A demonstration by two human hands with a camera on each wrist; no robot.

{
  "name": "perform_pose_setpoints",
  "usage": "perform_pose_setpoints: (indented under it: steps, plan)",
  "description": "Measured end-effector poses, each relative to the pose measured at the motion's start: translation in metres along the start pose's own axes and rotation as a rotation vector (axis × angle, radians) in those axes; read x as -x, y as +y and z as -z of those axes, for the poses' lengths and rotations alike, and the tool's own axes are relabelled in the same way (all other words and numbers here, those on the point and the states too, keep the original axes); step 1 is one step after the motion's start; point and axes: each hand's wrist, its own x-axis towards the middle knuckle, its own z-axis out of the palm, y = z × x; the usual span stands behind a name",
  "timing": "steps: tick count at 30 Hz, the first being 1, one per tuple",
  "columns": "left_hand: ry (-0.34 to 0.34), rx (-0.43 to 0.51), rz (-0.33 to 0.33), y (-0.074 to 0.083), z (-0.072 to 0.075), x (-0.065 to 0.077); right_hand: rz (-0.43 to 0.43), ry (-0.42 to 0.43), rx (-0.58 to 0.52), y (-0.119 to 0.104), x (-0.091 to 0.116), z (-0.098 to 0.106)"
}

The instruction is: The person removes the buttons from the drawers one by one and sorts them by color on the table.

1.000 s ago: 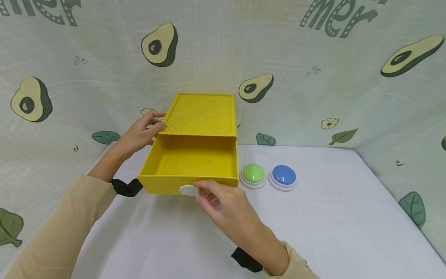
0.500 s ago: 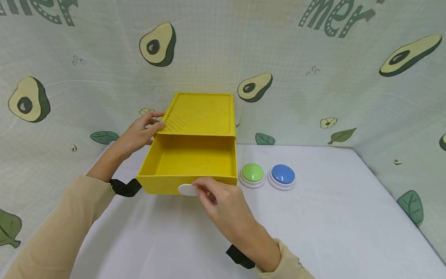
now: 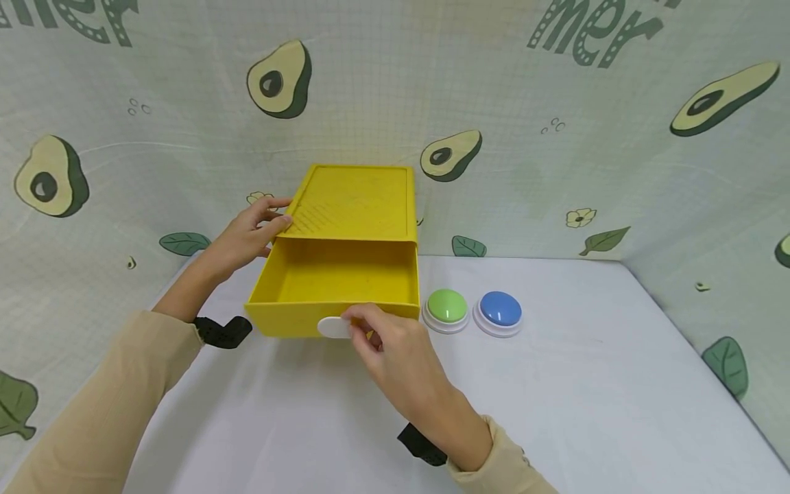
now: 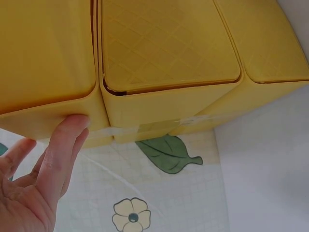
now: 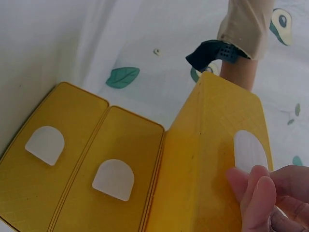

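Note:
A yellow drawer cabinet stands at the back of the table, with its top drawer pulled out; no object shows inside. At the drawer front my right hand pinches the white handle between thumb and fingers; the right wrist view shows this handle up close. My left hand rests against the cabinet's left side near the top. Its fingers lie along the yellow wall in the left wrist view, fairly straight.
Two lower drawers, each with a white handle, are closed in the right wrist view. A green button and a blue button on white bases sit right of the cabinet. Behind hangs an avocado-print cloth.
The drawer front and the right hand on its handle have shifted slightly away, toward the cabinet. My left hand stays at the cabinet's side.

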Motion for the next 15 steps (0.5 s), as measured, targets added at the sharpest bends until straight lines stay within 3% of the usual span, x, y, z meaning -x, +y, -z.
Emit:
perform_pose_setpoints:
  steps: [15]
  plan:
    - [0.009,0.002,0.015,-0.001,0.0,0.0,-0.031,0.008,-0.008,0.012,-0.019,-0.006]
